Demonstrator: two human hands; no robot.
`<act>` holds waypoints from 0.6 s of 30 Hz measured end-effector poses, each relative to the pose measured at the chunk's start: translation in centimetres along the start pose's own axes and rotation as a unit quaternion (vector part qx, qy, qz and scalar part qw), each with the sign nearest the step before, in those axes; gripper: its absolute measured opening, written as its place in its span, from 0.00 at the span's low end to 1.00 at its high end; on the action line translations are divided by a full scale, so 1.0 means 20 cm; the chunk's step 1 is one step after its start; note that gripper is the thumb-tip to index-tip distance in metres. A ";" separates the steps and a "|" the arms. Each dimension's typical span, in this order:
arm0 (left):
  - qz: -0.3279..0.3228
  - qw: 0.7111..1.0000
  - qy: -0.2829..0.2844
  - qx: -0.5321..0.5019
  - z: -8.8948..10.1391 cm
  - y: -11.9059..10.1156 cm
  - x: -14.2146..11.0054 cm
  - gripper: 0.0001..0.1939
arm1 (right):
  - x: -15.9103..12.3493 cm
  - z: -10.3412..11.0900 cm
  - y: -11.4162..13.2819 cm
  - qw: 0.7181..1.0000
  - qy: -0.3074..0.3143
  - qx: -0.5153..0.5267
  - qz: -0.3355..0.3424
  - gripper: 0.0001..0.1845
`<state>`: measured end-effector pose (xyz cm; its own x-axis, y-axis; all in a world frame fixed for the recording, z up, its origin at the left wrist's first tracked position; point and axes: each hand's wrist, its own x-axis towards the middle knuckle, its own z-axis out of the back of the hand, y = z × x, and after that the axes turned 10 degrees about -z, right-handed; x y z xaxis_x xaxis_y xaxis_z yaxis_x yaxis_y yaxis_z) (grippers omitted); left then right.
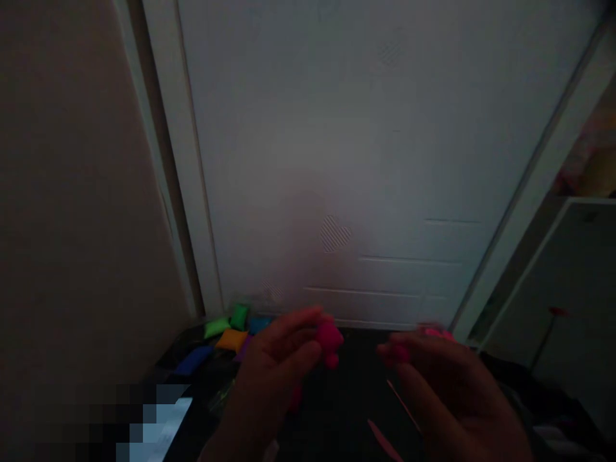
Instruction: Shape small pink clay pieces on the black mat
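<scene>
Nearest, on a dark work surface [337,410]: one flat pink tool [384,441], with a thin pink stick [400,399] just beyond it. Above these, right hand [452,391], thumb and fingertips nearly closed on a small pink lump [398,354]; left hand [272,369], thumb and fingers pinched about a larger pink piece [329,340], knobbly, held up clear of the surface by its left side. Handling, as judged: both light, probably soft modelling clay, slightly tacky rather than slippery; easily dented, the small knobs liable to pull off. Best held by the thickest part of the body, with light pads and no squeeze. Beyond the left hand, soft-looking packets: blue [193,360], orange [231,340], light green [217,328], dark green [239,317]. Farthest, a pale panelled door [308,160] with hatched hearts. Fine detail lost to dimness and blur.
</scene>
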<state>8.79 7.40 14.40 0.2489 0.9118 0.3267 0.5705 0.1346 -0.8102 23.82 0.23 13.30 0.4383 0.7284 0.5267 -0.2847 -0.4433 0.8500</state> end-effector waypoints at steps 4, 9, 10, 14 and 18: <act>-0.024 0.999 -0.007 -0.026 -0.02 -0.02 -0.02 0.10 | 0.01 -0.08 -0.01 0.998 0.028 -0.024 0.042 0.14; -0.068 0.997 0.005 -0.029 -0.03 -0.03 -0.02 0.10 | 0.01 -0.11 -0.02 0.997 0.038 -0.043 0.041 0.12; -0.067 0.997 0.009 -0.030 -0.03 -0.03 -0.02 0.10 | 0.01 -0.11 -0.02 0.997 0.038 -0.045 0.039 0.11; -0.060 0.997 0.030 -0.034 -0.03 -0.02 -0.03 0.18 | 0.01 -0.13 -0.03 0.999 0.019 -0.032 0.033 0.10; -0.057 0.997 0.056 -0.013 -0.03 -0.01 -0.04 0.23 | -0.01 -0.15 -0.03 0.999 0.004 -0.042 0.029 0.09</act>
<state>8.90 6.38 14.57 0.2660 0.8415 0.4703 0.6208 0.2237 -0.7514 21.33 1.85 12.61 0.4119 0.7066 0.5754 -0.3799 -0.4408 0.8133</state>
